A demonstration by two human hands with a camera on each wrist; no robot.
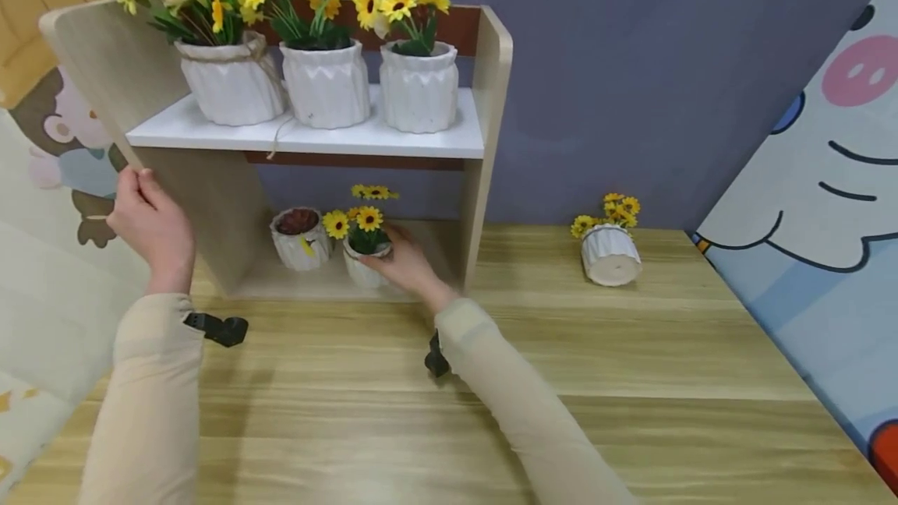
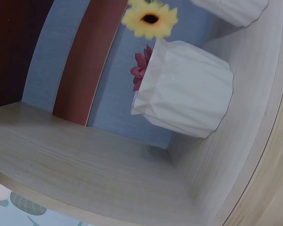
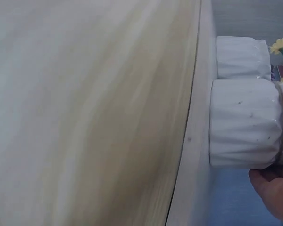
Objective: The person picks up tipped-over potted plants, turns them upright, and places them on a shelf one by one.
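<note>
My left hand (image 1: pixel 156 228) pinches the front edge of the wooden shelf unit's left side panel (image 1: pixel 210 209); only a sliver of a finger shows in the left wrist view. Down in the lower compartment, my right hand (image 1: pixel 409 265) holds a small white flowerpot (image 3: pixel 245 123) with yellow flowers (image 1: pixel 368 218) by its upper part, thumb and fingers on opposite sides. This pot stands upright on the bottom board. Just left of it sits a white pot with a dark red succulent (image 2: pixel 188 89).
The white upper shelf (image 1: pixel 309 140) carries a large mixed-flower pot (image 1: pixel 231 88) and two yellow-flower pots, one in the middle (image 1: pixel 326 88) and one at right (image 1: pixel 419 92). Another flowerpot (image 1: pixel 612 256) lies tipped on the wooden table (image 1: pixel 673 357), base facing me. A grey wall (image 1: pixel 631 84) stands behind.
</note>
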